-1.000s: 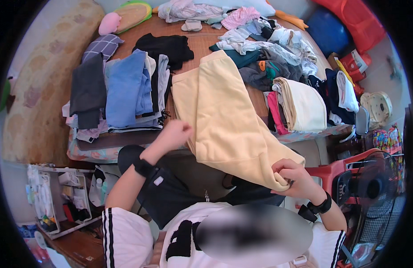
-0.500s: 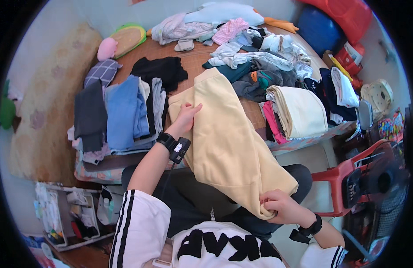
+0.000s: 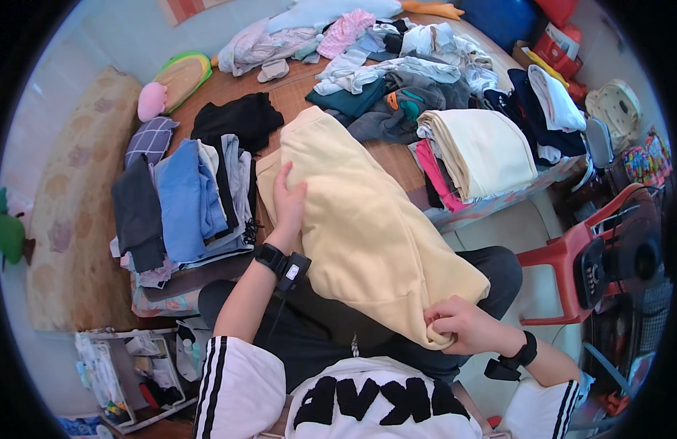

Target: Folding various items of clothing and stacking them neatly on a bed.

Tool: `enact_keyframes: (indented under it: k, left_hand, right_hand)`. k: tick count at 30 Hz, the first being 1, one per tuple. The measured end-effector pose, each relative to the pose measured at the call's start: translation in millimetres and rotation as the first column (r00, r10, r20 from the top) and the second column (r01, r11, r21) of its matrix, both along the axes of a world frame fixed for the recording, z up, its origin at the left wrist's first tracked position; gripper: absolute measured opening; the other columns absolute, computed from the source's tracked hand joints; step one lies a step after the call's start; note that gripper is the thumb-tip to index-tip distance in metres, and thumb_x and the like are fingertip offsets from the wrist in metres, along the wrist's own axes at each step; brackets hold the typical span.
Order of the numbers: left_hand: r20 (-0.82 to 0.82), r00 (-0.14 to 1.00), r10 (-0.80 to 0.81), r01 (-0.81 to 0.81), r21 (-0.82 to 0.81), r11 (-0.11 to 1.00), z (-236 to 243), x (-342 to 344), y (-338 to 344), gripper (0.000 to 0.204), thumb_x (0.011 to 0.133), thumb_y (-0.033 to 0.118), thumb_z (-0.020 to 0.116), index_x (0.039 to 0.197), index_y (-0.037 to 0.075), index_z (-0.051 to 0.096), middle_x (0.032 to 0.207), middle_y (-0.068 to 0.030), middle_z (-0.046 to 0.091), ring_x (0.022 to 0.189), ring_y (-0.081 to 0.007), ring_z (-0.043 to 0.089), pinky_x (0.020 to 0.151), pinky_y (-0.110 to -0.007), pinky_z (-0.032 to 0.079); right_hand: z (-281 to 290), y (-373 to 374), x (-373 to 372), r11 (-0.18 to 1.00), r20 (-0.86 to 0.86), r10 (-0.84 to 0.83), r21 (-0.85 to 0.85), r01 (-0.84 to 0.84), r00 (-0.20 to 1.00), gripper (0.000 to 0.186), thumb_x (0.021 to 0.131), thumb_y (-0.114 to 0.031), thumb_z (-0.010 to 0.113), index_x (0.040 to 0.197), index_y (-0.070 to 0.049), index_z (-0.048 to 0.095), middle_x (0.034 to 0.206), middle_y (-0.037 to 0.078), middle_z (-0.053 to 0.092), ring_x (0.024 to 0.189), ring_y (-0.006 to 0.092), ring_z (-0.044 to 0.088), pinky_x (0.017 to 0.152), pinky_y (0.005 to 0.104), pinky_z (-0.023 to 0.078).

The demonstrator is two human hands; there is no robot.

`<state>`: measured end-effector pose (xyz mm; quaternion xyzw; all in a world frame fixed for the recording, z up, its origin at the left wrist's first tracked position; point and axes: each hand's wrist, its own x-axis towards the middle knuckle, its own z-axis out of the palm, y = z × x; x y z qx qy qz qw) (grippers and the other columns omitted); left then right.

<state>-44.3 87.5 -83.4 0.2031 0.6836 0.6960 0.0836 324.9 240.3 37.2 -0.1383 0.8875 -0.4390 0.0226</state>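
Observation:
Pale-yellow fleece trousers (image 3: pixel 364 227) lie lengthwise from the bed over my lap, their lower corner rolled over. My left hand (image 3: pixel 287 201) holds the upper left side of the trousers, fingers against the fabric. My right hand (image 3: pixel 459 325) grips the lower corner near my right knee, thumb and fingers closed on it. Left of the trousers are folded clothes in grey (image 3: pixel 133 205) and blue (image 3: pixel 181 205); to their right is a stack topped with cream fabric (image 3: pixel 485 146).
Loose clothing (image 3: pixel 386 73) is heaped across the bed (image 3: pixel 243 88). A standing mattress (image 3: pixel 75 197) is at the left. A red plastic chair (image 3: pixel 554 293) and a dark fan (image 3: pixel 638 249) are at my right, and a white rack (image 3: pixel 126 373) is at lower left.
My left hand has risen from beside the trousers onto their upper part and now holds them. My right hand has shifted down in the picture with the gripped corner.

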Motion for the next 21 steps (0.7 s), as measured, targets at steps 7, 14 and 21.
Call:
enact_keyframes:
  k: [7,14,21]
  left_hand:
    - [-0.679,0.724,-0.123,-0.411,-0.567,0.714,18,27,-14,0.064,0.084,0.035,0.058,0.14,0.015,0.033,0.147,-0.0191,0.019,0.135,-0.0368,0.015,0.105,-0.056,0.016]
    - [-0.417,0.464,-0.782,0.036,-0.873,0.487,16,91,-42,0.066,0.087,0.047,0.048,0.143,0.019,0.027,0.151,-0.0145,0.014,0.14,-0.0334,0.008,0.107,-0.06,0.001]
    - [-0.27,0.449,-0.851,0.285,-0.86,0.424,14,85,-57,0.057,0.091,0.046,0.041,0.141,0.021,0.032,0.148,-0.0108,0.024,0.14,-0.031,0.009,0.108,-0.058,0.001]
  right_hand:
    - [26,-2,2,0.999,0.01,-0.02,-0.028,0.02,1.0,0.026,0.059,-0.004,0.072,0.078,-0.004,0.053,0.096,0.007,0.057,0.085,0.0274,0.057,0.07,0.0348,0.045]
    - [76,-9,-10,0.996,0.28,0.07,-0.072,-0.052,0.957,0.029,0.059,-0.006,0.074,0.079,-0.003,0.054,0.098,0.008,0.058,0.084,0.0276,0.058,0.071,0.0328,0.047]
    - [151,38,-113,0.988,0.265,-0.151,0.057,0.141,0.952,0.042,0.061,-0.014,0.076,0.098,-0.001,0.06,0.094,0.004,0.062,0.085,0.0099,0.057,0.079,0.0269,0.046]
